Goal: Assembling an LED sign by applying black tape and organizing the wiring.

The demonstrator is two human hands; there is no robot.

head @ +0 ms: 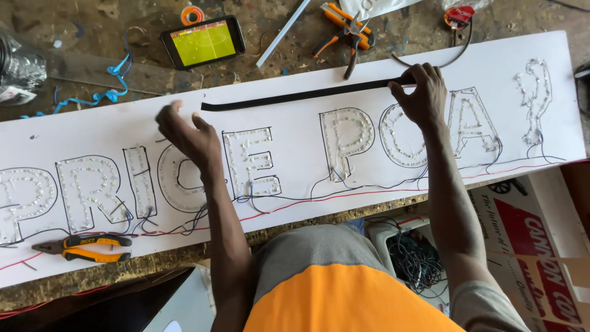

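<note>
View from above the worker, looking down at a long white sign board (295, 67) laid flat across a rough worktop (123, 74). Large outlined letters on the board are filled with rows of small lamps, and thin black and red wires (344, 190) trail along the board's near edge, apparently linking letter to letter.

A narrow black strip (295, 97) lies on the board above the letters, running from near the middle to the right. The right hand (421, 92) is closed on the strip's right end, fingertips pinching and pressing it down, which seems to keep the strip taut and straight. The left hand (187, 132) rests open and flat on the board, fingers spread, just beside the strip's free left end; whether it touches the strip cannot be told, as it is blurred. Its flat pose likely steadies the board or smooths the surface.

Tools sit within reach but off the working line: orange-and-black pliers (86, 246) on the board's near left, orange-handled cutters (350, 31) on the worktop beyond the board, with a metal rod (283, 34) beside them. A phone (203, 42) with a lit green screen lies face up at the far edge, angled toward the worker. A blue ribbon (104, 86) and a small tape roll (192, 13) lie nearby.
</note>
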